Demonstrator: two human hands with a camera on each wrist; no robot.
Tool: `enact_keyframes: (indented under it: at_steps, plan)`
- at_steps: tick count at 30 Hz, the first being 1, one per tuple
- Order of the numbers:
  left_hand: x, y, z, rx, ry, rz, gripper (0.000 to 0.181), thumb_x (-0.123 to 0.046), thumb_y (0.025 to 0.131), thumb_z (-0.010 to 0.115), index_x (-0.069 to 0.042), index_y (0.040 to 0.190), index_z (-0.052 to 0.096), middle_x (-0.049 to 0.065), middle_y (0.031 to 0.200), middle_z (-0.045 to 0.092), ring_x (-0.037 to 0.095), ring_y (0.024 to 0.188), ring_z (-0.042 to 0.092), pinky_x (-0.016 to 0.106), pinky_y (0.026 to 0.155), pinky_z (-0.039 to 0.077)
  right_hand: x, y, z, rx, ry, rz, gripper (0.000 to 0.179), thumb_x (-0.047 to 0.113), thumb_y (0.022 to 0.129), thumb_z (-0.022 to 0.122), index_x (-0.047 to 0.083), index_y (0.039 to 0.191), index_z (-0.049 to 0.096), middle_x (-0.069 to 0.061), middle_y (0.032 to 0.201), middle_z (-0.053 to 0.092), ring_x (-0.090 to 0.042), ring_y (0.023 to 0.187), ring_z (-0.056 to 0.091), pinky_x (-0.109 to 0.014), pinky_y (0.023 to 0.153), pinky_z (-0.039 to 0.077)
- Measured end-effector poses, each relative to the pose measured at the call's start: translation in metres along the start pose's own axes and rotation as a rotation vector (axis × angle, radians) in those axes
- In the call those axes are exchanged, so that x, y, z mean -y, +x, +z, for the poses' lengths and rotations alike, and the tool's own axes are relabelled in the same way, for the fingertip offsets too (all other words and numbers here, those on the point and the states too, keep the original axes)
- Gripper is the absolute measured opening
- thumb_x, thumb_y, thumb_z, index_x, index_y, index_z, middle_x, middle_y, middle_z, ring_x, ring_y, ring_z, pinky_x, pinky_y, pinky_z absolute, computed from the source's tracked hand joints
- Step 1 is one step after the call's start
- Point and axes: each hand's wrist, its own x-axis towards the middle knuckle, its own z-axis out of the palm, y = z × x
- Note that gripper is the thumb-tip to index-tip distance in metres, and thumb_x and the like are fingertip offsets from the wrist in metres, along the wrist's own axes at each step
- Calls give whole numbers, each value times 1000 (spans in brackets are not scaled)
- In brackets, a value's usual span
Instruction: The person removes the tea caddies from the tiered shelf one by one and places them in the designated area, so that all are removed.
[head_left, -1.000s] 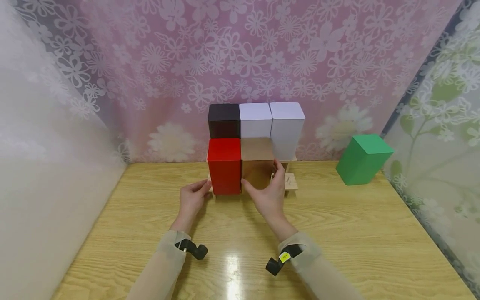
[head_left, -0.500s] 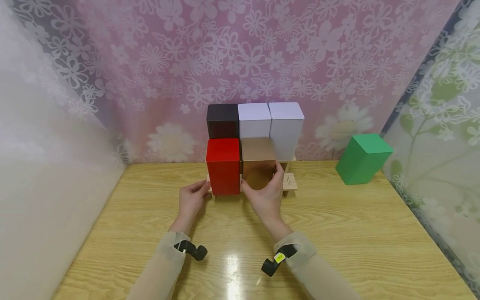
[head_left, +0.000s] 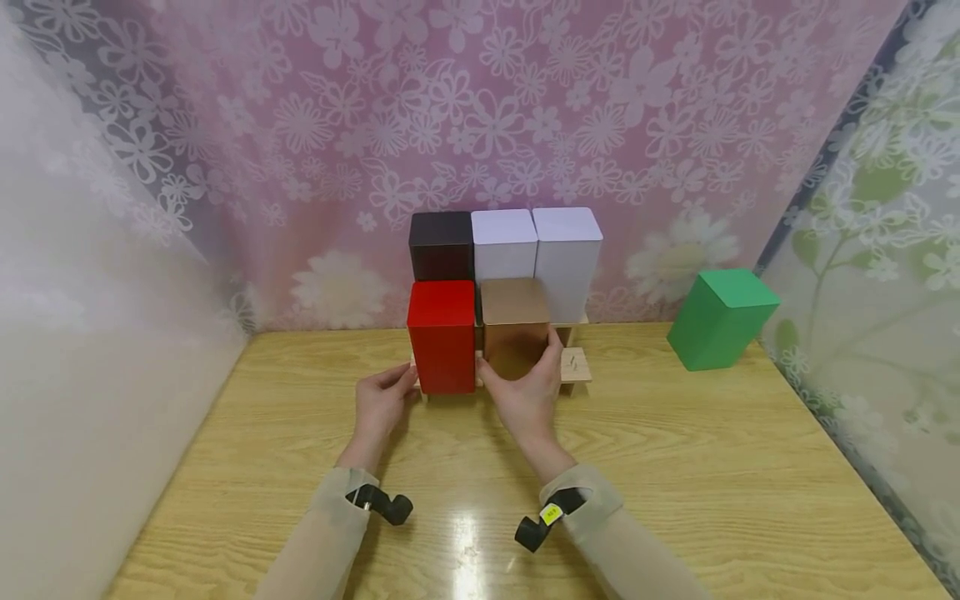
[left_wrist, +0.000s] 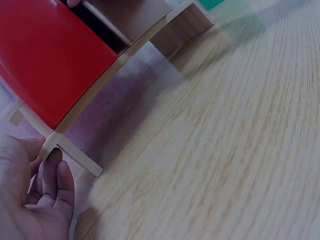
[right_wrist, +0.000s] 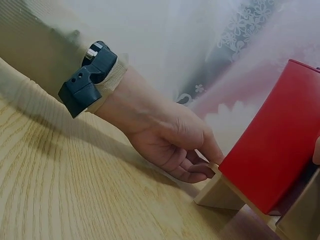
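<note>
My left hand (head_left: 380, 406) pinches the wooden stand (head_left: 576, 365); my right hand (head_left: 527, 400), spread wide, grips the brown box (head_left: 515, 302), now just apart from the red box (head_left: 442, 337) between my hands; earlier they touched.

Red box (head_left: 442, 342), brown box (head_left: 515, 302), tan stand (head_left: 576, 367), green box (head_left: 723, 318), pink curtain (head_left: 480, 100) — white-flowered

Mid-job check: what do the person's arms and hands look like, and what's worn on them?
The left hand and right hand are ungloved. Long beige sleeves reach the wrists. Each wrist carries a small black camera mount; the right one bears a yellow label, its print unreadable.
</note>
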Motion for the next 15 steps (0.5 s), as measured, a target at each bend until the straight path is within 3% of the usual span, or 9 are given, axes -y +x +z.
enact_keyframes:
  at_steps: [8, 15]
  plan:
    - [2, 0, 1, -17, 17, 19, 29, -9, 99, 78, 8, 121, 76, 25, 119, 73, 11, 78, 74, 25, 72, 64, -2, 0, -7, -16, 86, -45, 104, 19, 74, 97, 6, 158, 37, -4, 147, 54, -22, 131, 53, -45, 113, 46]
    - [5, 3, 1, -14, 25, 34, 28, -9, 99, 78, 9, 121, 76, 25, 118, 74, 12, 79, 75, 27, 72, 65, -1, 3, -18, -38, 59, -81, 103, 17, 72, 98, 3, 157, 40, -7, 142, 57, -24, 126, 56, -45, 109, 49]
